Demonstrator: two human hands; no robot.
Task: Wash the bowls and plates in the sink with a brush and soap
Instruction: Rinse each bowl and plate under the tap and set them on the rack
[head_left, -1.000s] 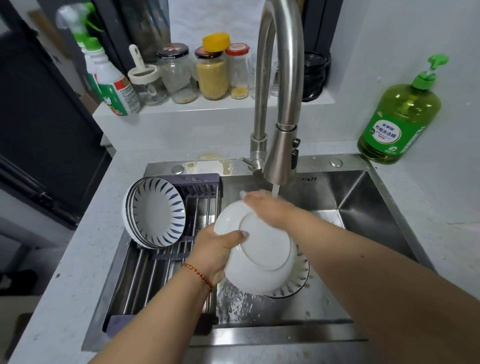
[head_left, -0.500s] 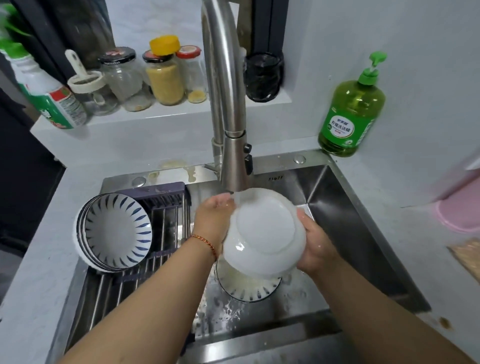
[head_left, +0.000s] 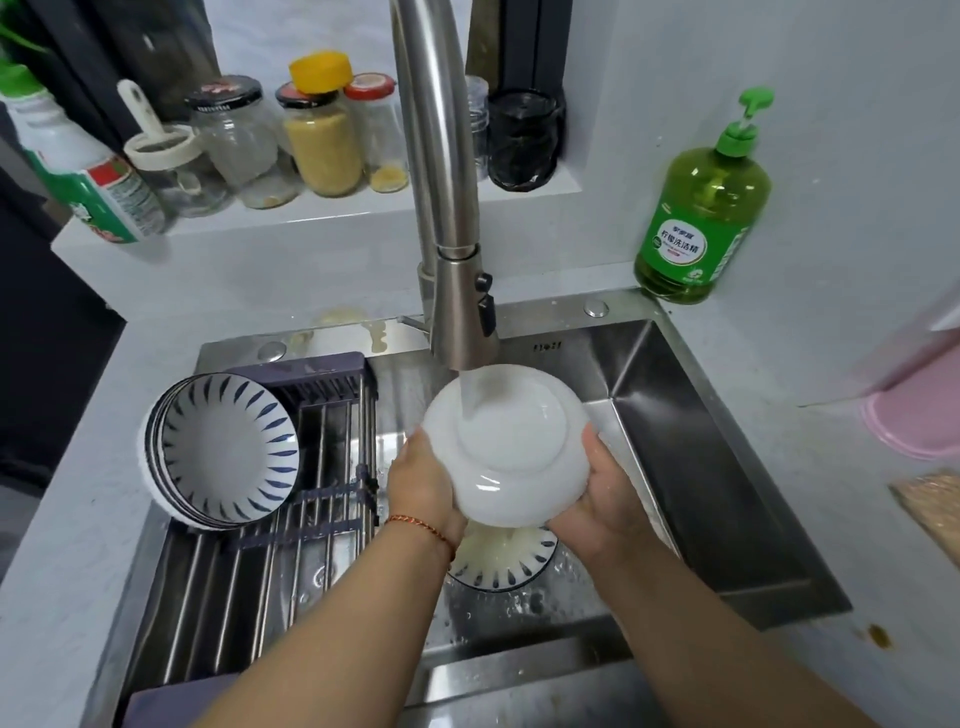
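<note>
Pale speckled stone surface (head_left: 78, 519) around stainless steel sink (head_left: 701, 467), curved steel faucet (head_left: 441, 208) running. White glazed bowl (head_left: 511, 447) held base-up and tilted under the stream, over the basin; judged a rinse of the outer side, runoff falling onto blue-striped bowl (head_left: 501, 558) below. Left hand (head_left: 423, 486) curled round near-left rim; right hand (head_left: 605, 499) cupped round right rim, fingers wrapped. Stack of blue-striped bowls (head_left: 223, 449) propped on edge in dark slatted drain rack (head_left: 311, 499), presumably to drip. Green pump bottle of dish soap (head_left: 701, 208) at back right corner. No brush seen.
</note>
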